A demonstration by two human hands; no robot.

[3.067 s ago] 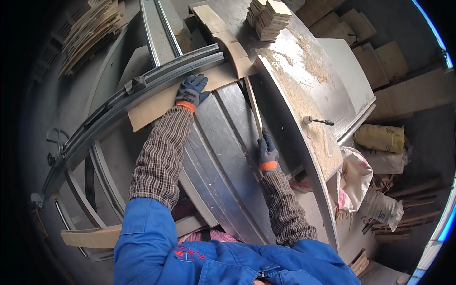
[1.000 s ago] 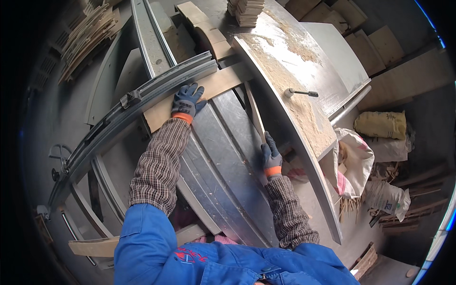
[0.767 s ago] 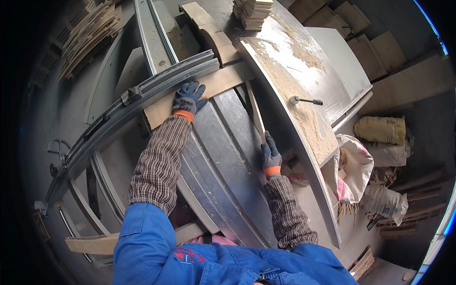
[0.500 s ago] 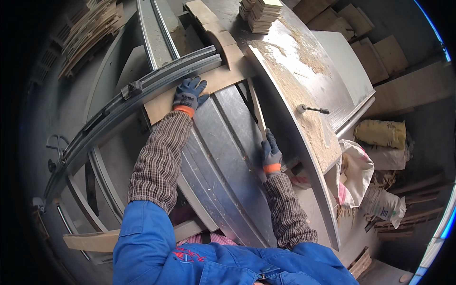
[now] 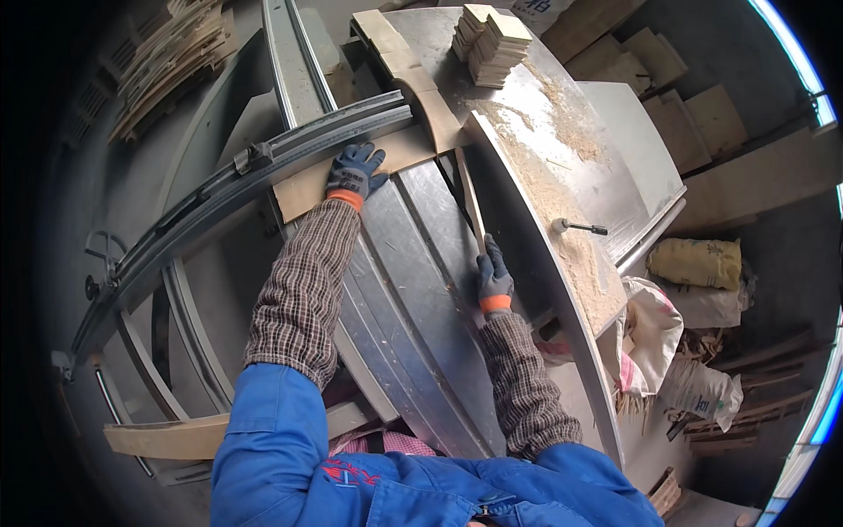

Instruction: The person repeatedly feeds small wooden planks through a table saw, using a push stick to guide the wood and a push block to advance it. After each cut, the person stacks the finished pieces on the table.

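My left hand (image 5: 354, 171), in a grey-blue glove with an orange cuff, lies on a plywood board (image 5: 303, 191) with its fingers spread. The board rests along the metal fence (image 5: 325, 133) of a sliding table saw. My right hand (image 5: 494, 279), gloved alike, is closed round the near end of a narrow wooden stick (image 5: 470, 195). Its far end reaches toward the board's right end, beside the dark gap at the edge of the metal sliding table (image 5: 413, 255). The saw blade cannot be made out.
Sawdust and a black-handled tool (image 5: 580, 227) lie on the right-hand saw table (image 5: 628, 180), bordered by a long rail (image 5: 549, 233). Stacked wood pieces (image 5: 496, 53) stand at its far end. Sacks (image 5: 694, 263) sit at right; a board pile (image 5: 171, 66) lies far left.
My right hand has shifted slightly left and its fingers have closed round the stick's near end. My left hand stays on the board. The whole view has shifted a little.
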